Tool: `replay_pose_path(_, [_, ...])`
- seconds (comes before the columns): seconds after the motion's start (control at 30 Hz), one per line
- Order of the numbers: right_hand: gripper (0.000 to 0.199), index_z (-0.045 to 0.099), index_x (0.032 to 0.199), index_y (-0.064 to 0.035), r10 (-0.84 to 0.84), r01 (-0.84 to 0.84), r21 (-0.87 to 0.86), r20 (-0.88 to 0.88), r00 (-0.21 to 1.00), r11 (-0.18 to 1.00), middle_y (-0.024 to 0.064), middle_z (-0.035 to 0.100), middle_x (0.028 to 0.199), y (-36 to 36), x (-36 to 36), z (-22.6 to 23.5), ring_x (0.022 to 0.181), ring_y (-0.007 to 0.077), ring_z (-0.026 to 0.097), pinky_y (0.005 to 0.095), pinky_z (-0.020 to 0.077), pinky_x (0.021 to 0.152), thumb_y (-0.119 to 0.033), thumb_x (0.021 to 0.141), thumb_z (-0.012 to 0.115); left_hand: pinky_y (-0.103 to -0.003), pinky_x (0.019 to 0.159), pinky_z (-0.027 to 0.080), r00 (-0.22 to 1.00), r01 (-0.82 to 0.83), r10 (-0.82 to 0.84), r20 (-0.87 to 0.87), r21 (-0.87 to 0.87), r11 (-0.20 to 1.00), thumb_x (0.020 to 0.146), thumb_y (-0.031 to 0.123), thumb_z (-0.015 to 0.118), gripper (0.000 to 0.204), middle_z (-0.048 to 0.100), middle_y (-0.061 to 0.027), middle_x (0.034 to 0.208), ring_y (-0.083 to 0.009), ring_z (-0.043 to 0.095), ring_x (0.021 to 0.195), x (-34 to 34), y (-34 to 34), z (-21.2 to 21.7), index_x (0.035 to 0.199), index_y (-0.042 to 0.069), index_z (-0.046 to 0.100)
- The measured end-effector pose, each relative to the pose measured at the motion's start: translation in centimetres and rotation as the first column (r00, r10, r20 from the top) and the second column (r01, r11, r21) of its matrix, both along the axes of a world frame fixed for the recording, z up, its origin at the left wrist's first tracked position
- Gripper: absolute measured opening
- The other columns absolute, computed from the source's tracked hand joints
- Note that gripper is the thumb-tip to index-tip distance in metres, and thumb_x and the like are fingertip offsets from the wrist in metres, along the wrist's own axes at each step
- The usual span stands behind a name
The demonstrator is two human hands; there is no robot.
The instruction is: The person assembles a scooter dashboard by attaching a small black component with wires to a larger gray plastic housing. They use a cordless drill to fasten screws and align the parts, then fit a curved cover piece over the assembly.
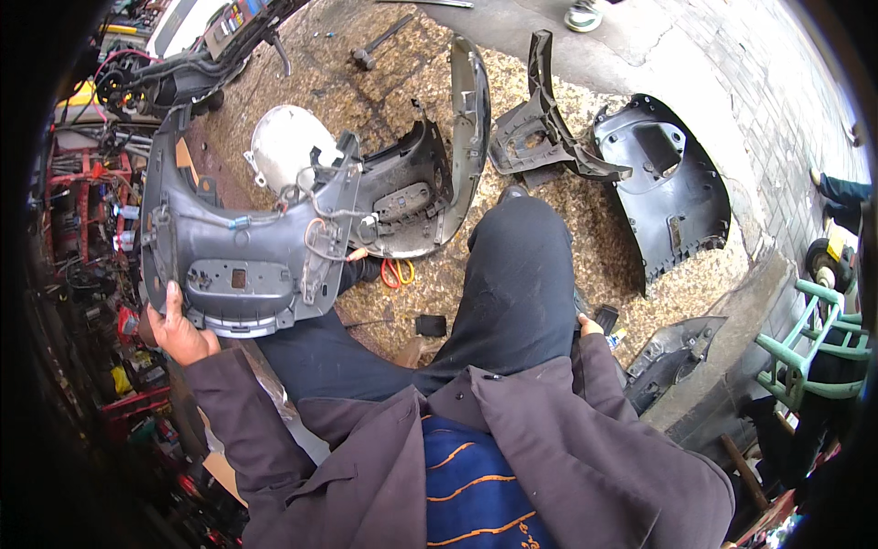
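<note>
Seen from the head camera, looking down at a seated person in dark trousers and a grey-brown jacket over a blue striped shirt.

The left hand point(178, 329) grips the lower left edge of a large grey plastic scooter body panel point(242, 247), its fingers curled around the rim and the thumb lying up the inner face. The panel rests across the left thigh, its inner side up: matt, moulded, ribbed, with screw bosses and thin wires point(320, 233) looped over it. Behind it sits a rounded white headlight shell point(283, 142).

The right hand point(590, 326) is mostly hidden behind the right knee; only a knuckle shows, so whether it is open or closed cannot be told. Just beside it lies a small black box-like part point(606, 317).

On the rough, speckled brown ground lie more curved dark plastic fairings point(672, 188), a long silver-grey trim piece point(471, 119), orange-handled scissors point(398, 273), a flat black rectangle point(431, 325) and a hammer point(380, 44). A pale green metal frame point(814, 348) stands at the right.
</note>
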State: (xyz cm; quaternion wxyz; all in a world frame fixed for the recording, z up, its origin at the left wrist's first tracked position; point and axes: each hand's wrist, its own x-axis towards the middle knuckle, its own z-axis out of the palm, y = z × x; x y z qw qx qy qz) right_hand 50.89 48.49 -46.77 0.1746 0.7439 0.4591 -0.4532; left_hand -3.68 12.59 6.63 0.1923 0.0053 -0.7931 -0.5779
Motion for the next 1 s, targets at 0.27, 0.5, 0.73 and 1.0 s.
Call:
replay_pose_path(0.27, [0.016,0.060,0.098,-0.0078,0.111,-0.111,0.010,-0.084,0.990,0.994,0.0069,0.058,0.090,1.0,-4.3,8.3,0.077,0.0273,0.059,0.0387,0.0479,0.071,-0.023,0.094,0.065,-0.037,0.090,0.054,0.977,-0.168,0.187,-0.099,0.170,0.971,0.087,0.004,0.074,0.033,0.068,-0.0123,0.115,-0.0212,0.065,0.099,-1.3,-1.7,0.2,0.118,-0.005,0.064])
replay_pose_path(0.5, [0.019,0.053,0.078,-0.0129,-0.307,0.350,0.001,-0.476,0.824,0.937,0.0004,0.046,0.067,8.4,-11.7,19.2,0.058,0.0222,0.051,0.0381,0.0433,0.055,-0.014,0.093,0.065,-0.042,0.083,0.059,0.983,-0.044,0.110,-0.147,0.395,0.918,0.084,-0.001,0.076,0.034,0.068,-0.0150,0.111,-0.0229,0.068,0.092,-5.0,-2.7,-1.4,0.114,-0.007,0.063])
replay_pose_path(0.73, [0.047,0.058,0.127,0.0013,0.186,0.096,0.313,-0.754,0.630,0.945,0.0181,0.068,0.113,17.9,-29.0,34.8,0.095,0.0271,0.069,0.0395,0.0587,0.080,-0.031,0.095,0.069,-0.046,0.085,0.060,0.975,-0.039,0.156,-0.155,0.573,0.818,0.082,-0.004,0.077,0.040,0.067,-0.0187,0.113,-0.0271,0.068,0.096,-7.3,-3.4,-4.9,0.117,-0.010,0.059])
replay_pose_path(1.0, [0.037,0.060,0.116,-0.0024,0.148,-0.147,0.072,-0.778,0.610,0.986,0.0154,0.065,0.102,2.9,-44.0,28.9,0.091,0.0307,0.068,0.0433,0.0580,0.075,-0.027,0.091,0.072,-0.049,0.087,0.059,0.984,0.058,0.075,-0.159,0.695,0.717,0.085,-0.005,0.074,0.040,0.067,-0.0192,0.113,-0.0291,0.068,0.100,-9.9,-6.2,-8.0,0.121,-0.010,0.058])
